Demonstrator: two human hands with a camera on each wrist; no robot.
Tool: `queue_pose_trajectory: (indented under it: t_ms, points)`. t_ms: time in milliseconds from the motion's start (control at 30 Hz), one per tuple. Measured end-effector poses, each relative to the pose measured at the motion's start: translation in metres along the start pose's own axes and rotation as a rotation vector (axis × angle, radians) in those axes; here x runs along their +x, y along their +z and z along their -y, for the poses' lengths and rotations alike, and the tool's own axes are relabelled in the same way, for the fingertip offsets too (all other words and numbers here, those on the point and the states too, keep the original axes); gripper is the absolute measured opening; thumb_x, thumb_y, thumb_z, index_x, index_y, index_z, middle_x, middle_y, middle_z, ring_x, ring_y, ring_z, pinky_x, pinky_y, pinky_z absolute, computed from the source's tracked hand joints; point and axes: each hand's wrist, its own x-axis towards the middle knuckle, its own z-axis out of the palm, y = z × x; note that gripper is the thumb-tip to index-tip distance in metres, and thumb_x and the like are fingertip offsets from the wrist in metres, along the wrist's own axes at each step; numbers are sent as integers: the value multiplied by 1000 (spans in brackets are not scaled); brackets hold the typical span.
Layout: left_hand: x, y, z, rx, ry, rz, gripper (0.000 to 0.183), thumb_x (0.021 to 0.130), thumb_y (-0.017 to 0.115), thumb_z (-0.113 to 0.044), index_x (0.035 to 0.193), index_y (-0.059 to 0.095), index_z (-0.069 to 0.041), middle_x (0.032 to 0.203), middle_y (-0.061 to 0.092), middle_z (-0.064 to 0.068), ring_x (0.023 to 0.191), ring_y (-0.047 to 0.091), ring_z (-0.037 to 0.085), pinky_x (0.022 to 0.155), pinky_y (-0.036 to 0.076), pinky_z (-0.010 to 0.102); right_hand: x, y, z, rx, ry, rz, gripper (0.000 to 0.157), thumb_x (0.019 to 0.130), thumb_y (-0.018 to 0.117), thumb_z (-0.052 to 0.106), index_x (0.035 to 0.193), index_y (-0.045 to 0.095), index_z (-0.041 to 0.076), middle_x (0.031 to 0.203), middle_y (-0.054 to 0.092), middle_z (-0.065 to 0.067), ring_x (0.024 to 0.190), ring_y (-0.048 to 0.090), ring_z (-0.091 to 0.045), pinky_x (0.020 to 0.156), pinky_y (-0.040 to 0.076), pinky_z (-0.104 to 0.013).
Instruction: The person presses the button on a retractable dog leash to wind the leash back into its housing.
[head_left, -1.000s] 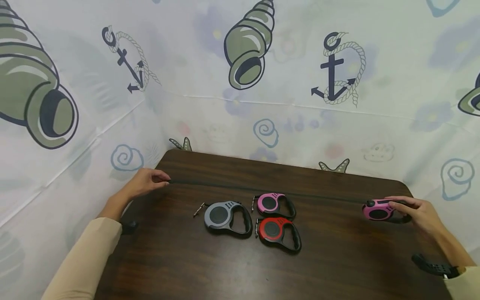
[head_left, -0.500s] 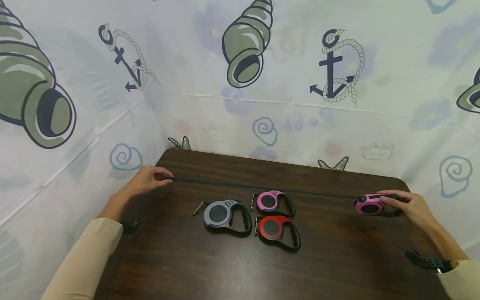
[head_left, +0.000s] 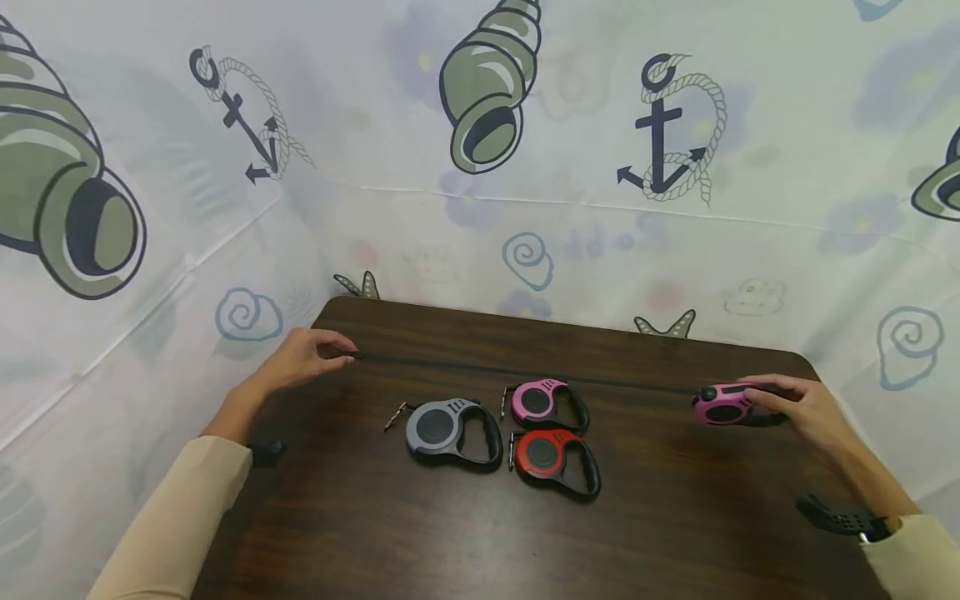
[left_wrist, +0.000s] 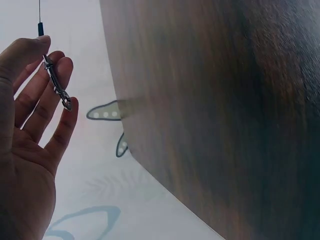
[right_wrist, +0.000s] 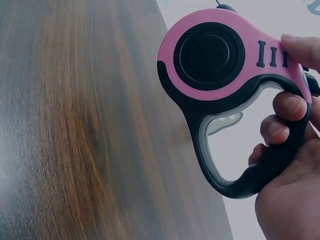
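Note:
My right hand (head_left: pixel 798 408) grips a pink and black retractable dog leash (right_wrist: pixel 240 62), its fingers wrapped through the handle loop and the thumb on the pink casing. From that casing a thin dark cord (head_left: pixel 480 367) runs taut across to my left hand (head_left: pixel 311 357). There thumb and fingers pinch the cord's end, and a silver metal clip (left_wrist: pixel 59 87) hangs against the fingers in the left wrist view. Between the hands lie a grey leash (head_left: pixel 435 425), a second pink leash (head_left: pixel 536 400) and a red leash (head_left: pixel 542 452), each with its clip to the left.
The brown wooden table (head_left: pixel 420 542) has rounded back corners. White cloth (head_left: pixel 585 242) printed with shells and anchors stands behind it and along both sides. The three lying leashes sit near the table's middle, below the stretched cord.
My right hand has moved left with the pink leash, and my left hand has shifted slightly right. The stretch of cord between them is shorter. The three lying leashes have stayed in place.

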Motion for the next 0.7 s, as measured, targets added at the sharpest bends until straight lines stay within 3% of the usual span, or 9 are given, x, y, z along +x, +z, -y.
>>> queue_pose_trajectory:
  t_ms: [267, 700]
  points:
    - [8, 4, -11, -10, 9, -3, 16, 85, 88, -3, 98, 82, -11, 93, 80, -1, 82, 72, 4, 73, 58, 30, 1, 5, 4, 27, -43, 13, 26, 105, 64, 6, 126, 71, -8, 104, 78, 15, 85, 71, -9, 74, 61, -27]
    - [19, 11, -28, -16, 18, 16, 17, 85, 87, 0, 99, 82, -8, 95, 80, 2, 84, 75, 16, 77, 61, 47, 2, 15, 12, -36, -87, -5, 27, 103, 67, 7, 125, 71, -8, 103, 77, 16, 86, 70, -11, 74, 59, -24]
